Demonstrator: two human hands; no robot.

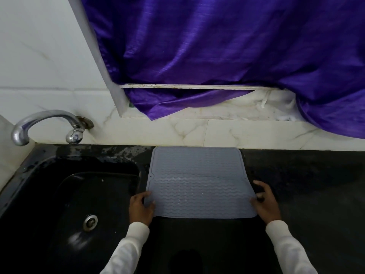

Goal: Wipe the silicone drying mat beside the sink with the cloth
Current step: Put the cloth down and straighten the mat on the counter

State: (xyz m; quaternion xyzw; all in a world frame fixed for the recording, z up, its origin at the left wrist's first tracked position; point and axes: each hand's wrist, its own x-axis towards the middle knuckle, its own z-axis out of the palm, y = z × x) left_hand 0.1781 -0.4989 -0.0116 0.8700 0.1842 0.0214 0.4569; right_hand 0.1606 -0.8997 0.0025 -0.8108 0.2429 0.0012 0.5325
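Sink (59, 194) on the left is black and glossy, with a metal drain (90, 222) in the bottom and a chrome tap (47, 125) curving out of the marble wall above it. Purple fabric (217, 56) hangs over the whole back, bunched onto the pale ledge (227, 113), and one fold drops down toward the right end of the dark counter (306, 175). Counter strip behind the sink looks wet. Nothing's sitting on the mat or blocking it.

The grey silicone drying mat (199, 180) lies just right of the sink, its far edge up against the wall tiles and its near edge partway across the counter. Wavy ridges all over it, and the near part looks slightly lifted.

Left hand (141, 208) pinches the near-left corner, thumb on top, fingers curled under the edge. Right hand (265, 202) does the same on the near-right corner, thumb lying on the mat and fingers loosely bent beside the edge. Both white sleeves (286, 246) come up from the bottom. Can't spot any cloth.
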